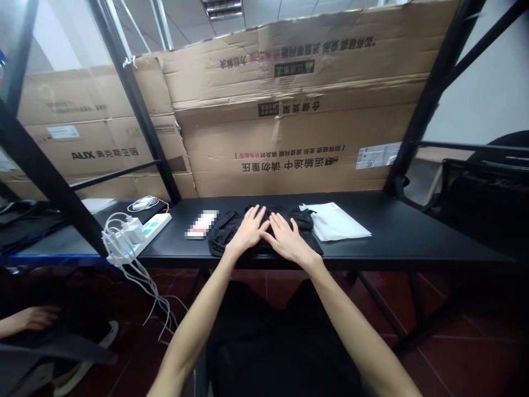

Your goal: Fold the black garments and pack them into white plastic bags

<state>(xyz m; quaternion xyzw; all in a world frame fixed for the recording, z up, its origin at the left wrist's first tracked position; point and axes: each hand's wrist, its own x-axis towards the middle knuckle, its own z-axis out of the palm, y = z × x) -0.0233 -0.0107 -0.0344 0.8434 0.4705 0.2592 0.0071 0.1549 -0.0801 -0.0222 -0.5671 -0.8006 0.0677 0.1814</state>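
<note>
A black garment lies bunched on the black table in front of me. My left hand rests flat on it with fingers stretched out. My right hand lies beside it, also flat and spread on the cloth, the two hands touching at the fingertips. Neither hand holds anything.
A white plastic bag lies right of the garment, a small blurred card or phone left of it. A white power strip with chargers and cables sits at the table's left end. Cardboard boxes stand behind. Another person's hand shows at lower left.
</note>
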